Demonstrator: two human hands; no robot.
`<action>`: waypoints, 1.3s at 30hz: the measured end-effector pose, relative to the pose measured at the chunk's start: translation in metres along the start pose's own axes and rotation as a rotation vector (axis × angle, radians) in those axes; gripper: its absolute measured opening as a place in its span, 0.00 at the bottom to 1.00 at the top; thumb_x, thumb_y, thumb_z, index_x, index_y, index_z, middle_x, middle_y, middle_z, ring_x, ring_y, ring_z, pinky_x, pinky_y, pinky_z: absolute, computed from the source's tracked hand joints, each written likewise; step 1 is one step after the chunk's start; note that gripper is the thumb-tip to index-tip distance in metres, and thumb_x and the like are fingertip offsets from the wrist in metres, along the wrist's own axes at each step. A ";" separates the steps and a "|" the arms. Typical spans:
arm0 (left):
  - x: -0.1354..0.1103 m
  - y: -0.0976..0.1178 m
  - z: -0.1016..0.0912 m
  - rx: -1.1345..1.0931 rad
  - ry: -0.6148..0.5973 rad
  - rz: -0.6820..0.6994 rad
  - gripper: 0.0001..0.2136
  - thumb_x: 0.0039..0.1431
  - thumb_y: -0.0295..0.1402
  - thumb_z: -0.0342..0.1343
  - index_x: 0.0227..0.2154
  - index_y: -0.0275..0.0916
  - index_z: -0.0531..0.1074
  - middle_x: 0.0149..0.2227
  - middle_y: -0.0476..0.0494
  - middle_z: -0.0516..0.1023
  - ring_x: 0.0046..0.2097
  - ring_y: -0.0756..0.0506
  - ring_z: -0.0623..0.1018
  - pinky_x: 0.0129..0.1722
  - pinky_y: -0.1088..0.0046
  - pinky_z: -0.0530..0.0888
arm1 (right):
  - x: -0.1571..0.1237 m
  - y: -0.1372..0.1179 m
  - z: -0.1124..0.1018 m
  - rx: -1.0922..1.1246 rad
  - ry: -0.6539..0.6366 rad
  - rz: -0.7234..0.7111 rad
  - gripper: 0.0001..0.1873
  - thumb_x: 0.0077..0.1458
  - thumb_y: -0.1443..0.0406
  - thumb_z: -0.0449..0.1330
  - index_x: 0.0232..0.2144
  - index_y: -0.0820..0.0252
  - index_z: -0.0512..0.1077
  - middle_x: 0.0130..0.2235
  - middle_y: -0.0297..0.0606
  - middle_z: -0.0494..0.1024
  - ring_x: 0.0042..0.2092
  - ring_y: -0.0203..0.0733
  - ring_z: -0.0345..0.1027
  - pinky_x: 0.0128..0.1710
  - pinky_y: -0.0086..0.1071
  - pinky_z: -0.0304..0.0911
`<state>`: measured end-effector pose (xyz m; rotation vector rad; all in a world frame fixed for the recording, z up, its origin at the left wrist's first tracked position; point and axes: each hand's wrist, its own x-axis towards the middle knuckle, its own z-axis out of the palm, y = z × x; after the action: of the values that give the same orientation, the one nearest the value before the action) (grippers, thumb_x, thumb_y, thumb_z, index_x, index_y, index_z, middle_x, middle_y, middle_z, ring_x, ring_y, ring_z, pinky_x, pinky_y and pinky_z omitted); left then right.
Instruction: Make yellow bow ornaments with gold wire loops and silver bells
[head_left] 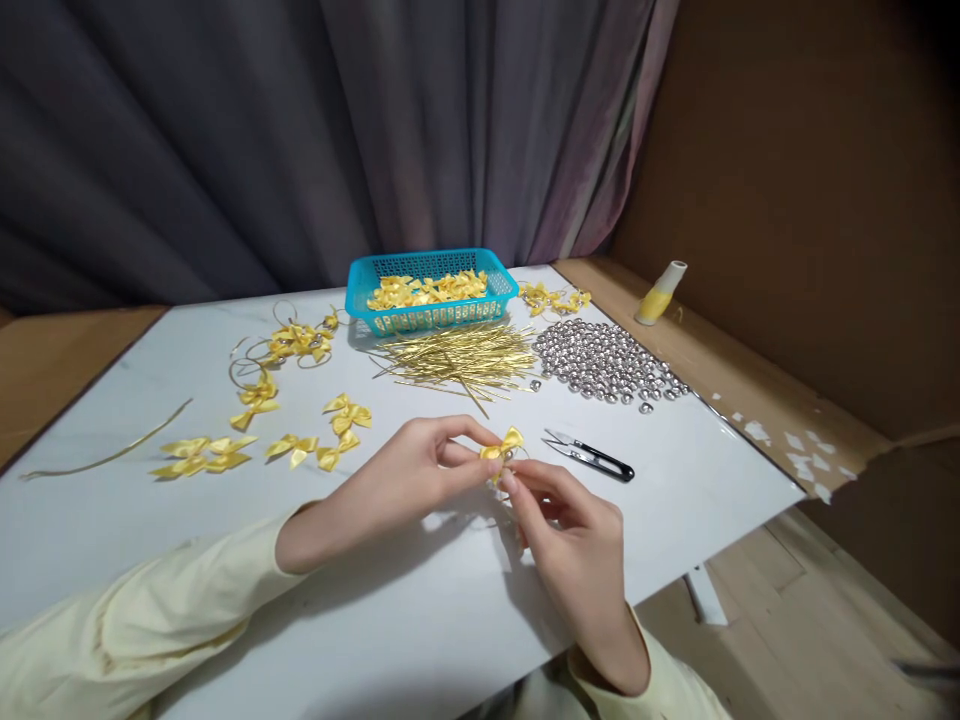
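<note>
A yellow bow [512, 437] is held up over the near part of the white table [360, 620], pinched between the thumb and fingers of the left hand [424, 465] and the right hand [576, 525], which nearly meet. Black-handled snips [604, 462] lie just right of them, with gold strips [450, 358], silver beads [600, 360] and a blue basket [358, 285] of more bows [427, 290] beyond.

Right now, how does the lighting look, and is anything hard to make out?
In the head view, soft shadows lie on the white table below the left hand and right hand; the curtain is dim, the top right corner black; silver beads show glints; fine details of the yellow bow are unclear.
</note>
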<state>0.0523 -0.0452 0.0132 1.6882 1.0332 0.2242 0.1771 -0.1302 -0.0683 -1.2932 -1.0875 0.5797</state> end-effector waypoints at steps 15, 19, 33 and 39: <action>0.002 -0.011 0.006 -0.040 0.100 0.089 0.11 0.52 0.41 0.56 0.30 0.37 0.71 0.21 0.52 0.77 0.21 0.55 0.67 0.20 0.82 0.58 | -0.001 -0.003 0.004 0.010 0.017 0.014 0.05 0.52 0.66 0.60 0.34 0.59 0.72 0.30 0.35 0.79 0.25 0.34 0.71 0.19 0.24 0.63; 0.002 -0.014 0.008 -0.011 0.154 0.124 0.09 0.52 0.38 0.57 0.30 0.38 0.72 0.23 0.52 0.79 0.25 0.53 0.73 0.23 0.82 0.64 | -0.001 -0.002 0.004 0.029 0.018 0.011 0.05 0.52 0.67 0.59 0.34 0.58 0.72 0.30 0.35 0.79 0.25 0.33 0.71 0.19 0.24 0.63; 0.006 -0.018 0.003 0.255 0.413 0.377 0.06 0.53 0.34 0.57 0.30 0.38 0.77 0.32 0.50 0.80 0.33 0.50 0.78 0.33 0.80 0.72 | 0.003 -0.005 -0.003 0.301 0.127 0.098 0.21 0.55 0.66 0.56 0.50 0.50 0.57 0.56 0.43 0.62 0.25 0.28 0.68 0.17 0.23 0.60; 0.001 -0.023 0.004 0.436 0.398 0.472 0.08 0.57 0.33 0.52 0.35 0.39 0.76 0.33 0.51 0.80 0.30 0.51 0.77 0.32 0.78 0.71 | 0.021 -0.001 -0.016 0.439 -0.302 0.509 0.20 0.51 0.59 0.59 0.45 0.58 0.62 0.39 0.42 0.76 0.19 0.28 0.60 0.11 0.20 0.45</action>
<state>0.0438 -0.0465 -0.0084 2.3413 0.9998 0.7050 0.1996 -0.1200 -0.0600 -1.1075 -0.7983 1.3526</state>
